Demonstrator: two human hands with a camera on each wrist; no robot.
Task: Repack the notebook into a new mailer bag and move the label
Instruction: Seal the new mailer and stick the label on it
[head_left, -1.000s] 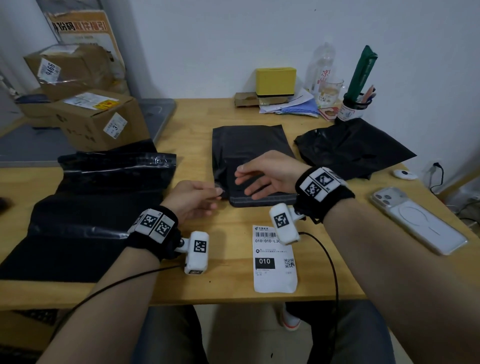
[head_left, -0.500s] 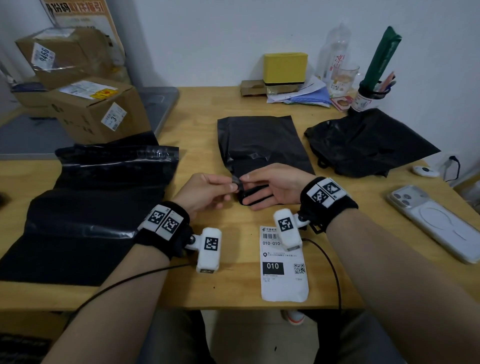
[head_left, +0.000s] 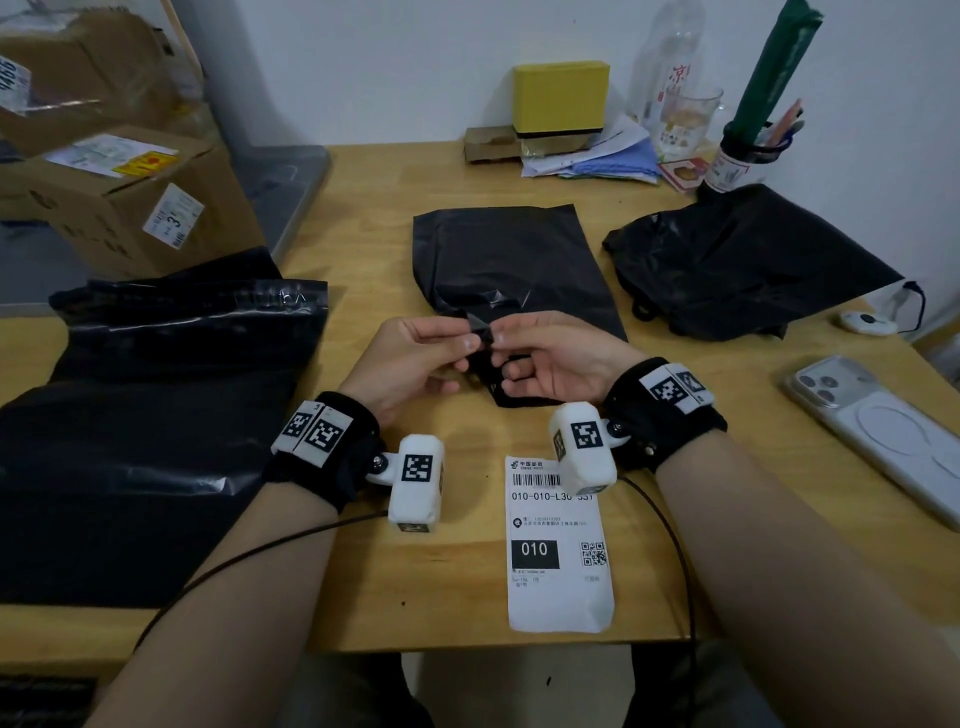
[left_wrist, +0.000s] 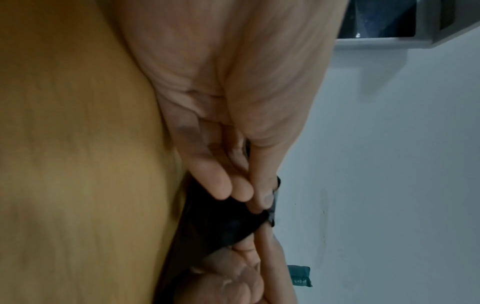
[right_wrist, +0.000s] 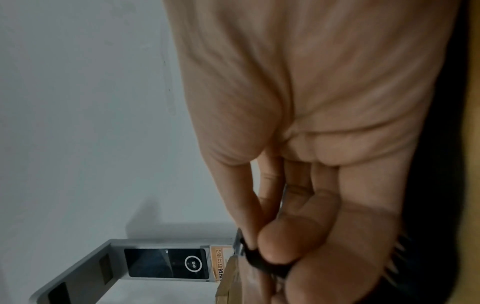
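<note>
A black mailer bag lies flat mid-table, its near end lifted off the wood. My left hand and right hand meet at that near edge, each pinching the black film between thumb and fingertips. In the right wrist view the film shows as a dark strip under my thumb. The white shipping label lies face up on the table in front of my right wrist. A large black bag is spread out at the left. No notebook shows outside the bags.
A crumpled black bag sits at the right, a phone at the right edge. Cardboard boxes stand at the back left. A yellow box, papers, a glass and a pen cup line the back wall.
My right hand has left its flat hold on the bag and joined the left at the near edge. Both now pinch the film and have raised it off the table.
</note>
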